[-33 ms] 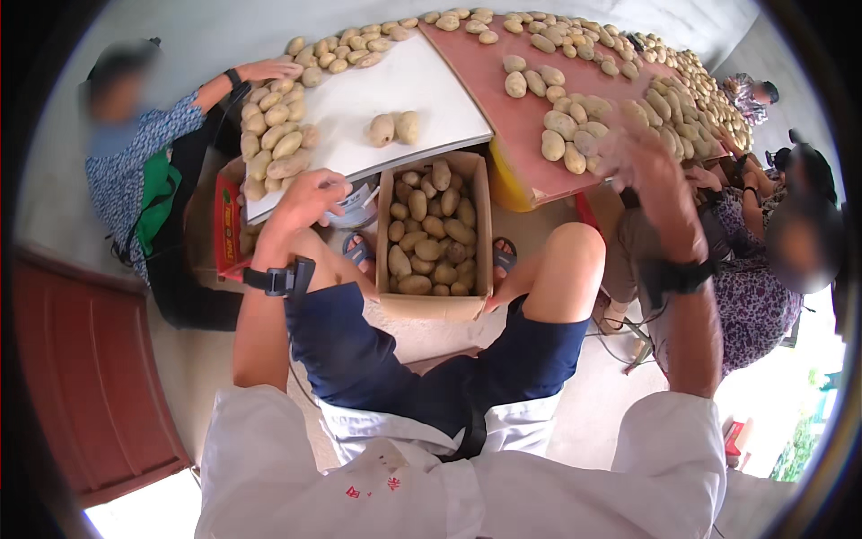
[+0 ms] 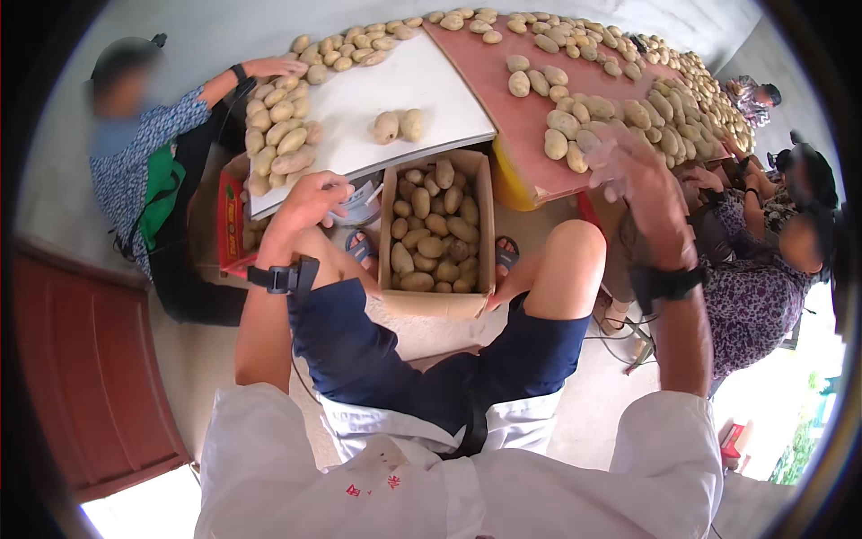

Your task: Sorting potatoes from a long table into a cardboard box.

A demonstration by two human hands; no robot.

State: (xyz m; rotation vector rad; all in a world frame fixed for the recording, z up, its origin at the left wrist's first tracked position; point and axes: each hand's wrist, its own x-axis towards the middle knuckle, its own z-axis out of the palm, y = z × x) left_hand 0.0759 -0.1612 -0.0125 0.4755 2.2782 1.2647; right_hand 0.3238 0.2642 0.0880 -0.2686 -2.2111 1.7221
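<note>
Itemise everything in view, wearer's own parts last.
Left tabletop: one, white, top
Right tabletop: one, red, top
Cardboard box: one, brown, centre
Potatoes: many, tan, tabletops and box
Bucket: one, whitish, beside box
Container: one, yellow, under right tabletop
Carton: one, red, left
Door: one, maroon, left
Coworkers: at least four, mixed clothing, both sides
Sandals: two, bluish, flanking box
Straps: two, black, wrists
Shirt: one, white, bottom
Shorts: one, navy, lap
Left hand: one, bare, near bucket
Right hand: one, blurred, by right tabletop
</note>
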